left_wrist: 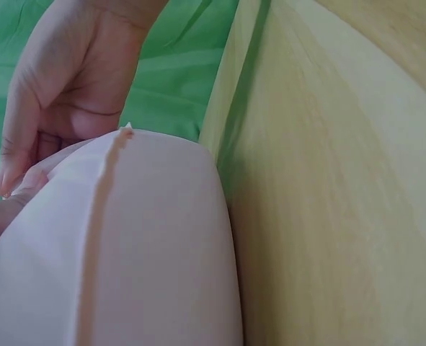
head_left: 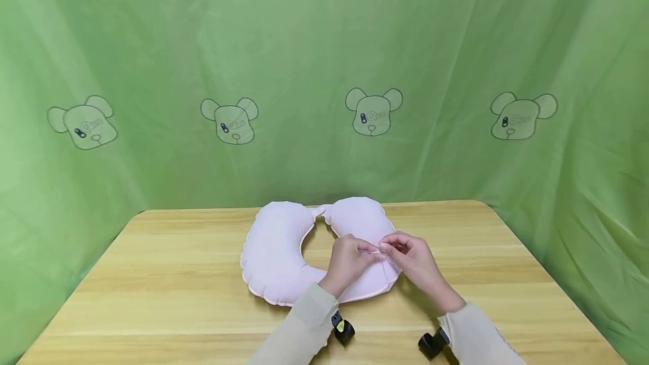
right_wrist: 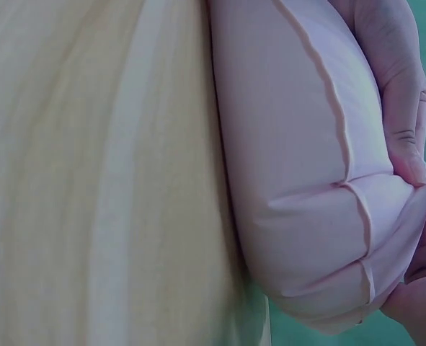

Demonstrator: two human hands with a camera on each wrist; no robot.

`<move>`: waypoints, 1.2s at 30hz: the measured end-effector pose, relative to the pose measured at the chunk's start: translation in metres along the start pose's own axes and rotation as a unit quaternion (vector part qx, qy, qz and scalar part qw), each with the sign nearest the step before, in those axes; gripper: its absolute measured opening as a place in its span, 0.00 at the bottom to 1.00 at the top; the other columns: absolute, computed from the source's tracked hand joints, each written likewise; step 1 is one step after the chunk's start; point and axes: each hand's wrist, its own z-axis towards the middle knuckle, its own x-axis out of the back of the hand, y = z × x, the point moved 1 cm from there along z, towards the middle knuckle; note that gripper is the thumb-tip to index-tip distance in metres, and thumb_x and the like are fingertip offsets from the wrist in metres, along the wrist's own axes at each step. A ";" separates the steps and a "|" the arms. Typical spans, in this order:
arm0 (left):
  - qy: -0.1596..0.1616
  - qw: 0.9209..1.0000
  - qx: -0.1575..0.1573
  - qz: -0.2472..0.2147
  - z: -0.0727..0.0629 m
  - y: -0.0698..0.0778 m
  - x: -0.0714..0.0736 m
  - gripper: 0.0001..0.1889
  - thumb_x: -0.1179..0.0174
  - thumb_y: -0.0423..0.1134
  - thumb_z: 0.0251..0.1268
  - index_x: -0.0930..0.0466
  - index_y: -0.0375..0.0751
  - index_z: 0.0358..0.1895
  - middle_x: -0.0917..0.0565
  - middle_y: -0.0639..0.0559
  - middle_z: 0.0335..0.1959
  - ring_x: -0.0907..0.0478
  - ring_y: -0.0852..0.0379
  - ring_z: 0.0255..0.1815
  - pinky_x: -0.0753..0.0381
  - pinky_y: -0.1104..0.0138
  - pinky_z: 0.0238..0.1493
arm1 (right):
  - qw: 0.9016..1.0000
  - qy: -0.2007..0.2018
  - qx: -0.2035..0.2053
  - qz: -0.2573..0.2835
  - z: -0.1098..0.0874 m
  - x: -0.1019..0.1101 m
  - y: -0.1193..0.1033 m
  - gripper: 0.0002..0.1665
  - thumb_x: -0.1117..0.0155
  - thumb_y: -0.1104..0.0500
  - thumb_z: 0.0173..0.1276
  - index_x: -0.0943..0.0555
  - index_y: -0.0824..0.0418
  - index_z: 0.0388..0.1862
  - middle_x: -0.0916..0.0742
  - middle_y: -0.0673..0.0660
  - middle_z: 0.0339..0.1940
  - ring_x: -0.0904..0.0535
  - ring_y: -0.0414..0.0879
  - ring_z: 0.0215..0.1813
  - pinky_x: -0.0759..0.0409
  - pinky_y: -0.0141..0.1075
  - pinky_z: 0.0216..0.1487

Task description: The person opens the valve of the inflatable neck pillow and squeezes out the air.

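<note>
Beige sleeves (head_left: 299,328) are seen nearest; a pink neck pillow (head_left: 276,252) is set near the far edge of the surface (head_left: 167,275), its right side pinched by nearly closed fingers of left hand (head_left: 350,261) and right hand (head_left: 418,261).

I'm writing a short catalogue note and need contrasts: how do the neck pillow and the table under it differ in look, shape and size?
Colour: the neck pillow is pale pink, while the table is yellowish with wood grain.
Shape: the neck pillow is puffed up and curved like a U; the table is flat on top.
Size: the neck pillow covers only part of the much wider table.
Both are light in tone.
</note>
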 end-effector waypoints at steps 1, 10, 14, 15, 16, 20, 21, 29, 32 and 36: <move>0.000 1.000 0.001 -0.001 0.000 0.000 0.000 0.07 0.26 0.42 0.43 0.11 0.44 0.25 0.14 0.58 0.21 0.34 0.71 0.22 0.35 0.79 0.28 | 1.000 -0.002 0.002 0.003 0.001 0.000 0.004 0.04 0.38 0.70 0.62 0.19 0.72 0.35 0.15 0.60 0.29 0.23 0.37 0.29 0.23 0.26 0.30; -0.010 1.000 0.004 -0.007 0.001 -0.002 0.000 0.06 0.26 0.40 0.44 0.11 0.44 0.25 0.14 0.59 0.22 0.35 0.71 0.22 0.36 0.78 0.28 | 0.999 -0.023 0.029 0.033 0.003 0.003 0.031 0.03 0.38 0.71 0.62 0.19 0.70 0.35 0.15 0.55 0.33 0.21 0.35 0.34 0.22 0.25 0.34; -0.009 1.000 0.000 -0.008 -0.001 -0.003 -0.001 0.05 0.26 0.39 0.44 0.11 0.44 0.25 0.14 0.59 0.22 0.35 0.71 0.22 0.36 0.78 0.27 | 0.998 -0.026 0.041 0.035 0.002 0.003 0.030 0.03 0.39 0.74 0.60 0.19 0.72 0.33 0.15 0.62 0.34 0.21 0.35 0.36 0.22 0.25 0.36; -0.009 1.000 -0.002 -0.008 -0.001 -0.003 -0.001 0.05 0.26 0.39 0.44 0.11 0.44 0.25 0.14 0.59 0.22 0.35 0.71 0.22 0.36 0.78 0.27 | 0.998 -0.027 0.044 0.037 0.002 0.003 0.029 0.03 0.39 0.75 0.60 0.19 0.72 0.33 0.15 0.63 0.34 0.21 0.35 0.36 0.21 0.25 0.37; -0.008 1.000 -0.005 -0.009 -0.001 -0.003 -0.001 0.05 0.26 0.39 0.44 0.11 0.44 0.25 0.14 0.59 0.22 0.34 0.71 0.22 0.36 0.78 0.27 | 0.998 -0.028 0.046 0.038 0.002 0.003 0.029 0.03 0.39 0.75 0.60 0.20 0.73 0.33 0.15 0.63 0.34 0.21 0.35 0.37 0.21 0.25 0.37; -0.005 1.000 -0.013 -0.011 0.000 -0.002 0.000 0.05 0.26 0.39 0.44 0.11 0.44 0.25 0.14 0.58 0.23 0.34 0.71 0.22 0.35 0.78 0.28 | 0.997 -0.028 0.047 0.045 0.002 0.004 0.030 0.04 0.39 0.75 0.60 0.20 0.75 0.34 0.15 0.57 0.35 0.21 0.36 0.38 0.22 0.25 0.39; -0.005 1.000 -0.014 -0.011 0.001 -0.002 0.000 0.05 0.26 0.39 0.44 0.11 0.44 0.25 0.14 0.58 0.23 0.34 0.71 0.22 0.35 0.78 0.28 | 0.997 -0.028 0.047 0.047 0.003 0.004 0.031 0.04 0.39 0.75 0.60 0.20 0.75 0.34 0.15 0.56 0.36 0.21 0.36 0.38 0.22 0.25 0.39; -0.009 1.000 -0.007 -0.013 0.000 -0.002 -0.001 0.05 0.26 0.39 0.44 0.11 0.44 0.25 0.14 0.59 0.23 0.35 0.71 0.22 0.35 0.78 0.27 | 0.996 -0.038 0.058 0.061 0.002 0.006 0.038 0.05 0.38 0.70 0.63 0.19 0.72 0.36 0.15 0.59 0.37 0.20 0.41 0.39 0.21 0.26 0.40; -0.008 1.000 -0.010 -0.013 0.000 -0.002 -0.001 0.05 0.26 0.40 0.44 0.11 0.44 0.25 0.14 0.59 0.23 0.34 0.71 0.22 0.35 0.78 0.27 | 0.995 -0.039 0.061 0.065 0.002 0.007 0.039 0.05 0.38 0.68 0.63 0.19 0.71 0.36 0.15 0.60 0.37 0.20 0.43 0.40 0.22 0.26 0.40; -0.007 1.000 -0.014 -0.012 0.001 -0.002 -0.001 0.05 0.26 0.39 0.44 0.11 0.44 0.25 0.14 0.59 0.23 0.34 0.71 0.22 0.35 0.78 0.27 | 0.995 -0.040 0.060 0.068 0.003 0.007 0.040 0.06 0.38 0.67 0.63 0.19 0.70 0.36 0.15 0.61 0.38 0.20 0.43 0.40 0.22 0.26 0.41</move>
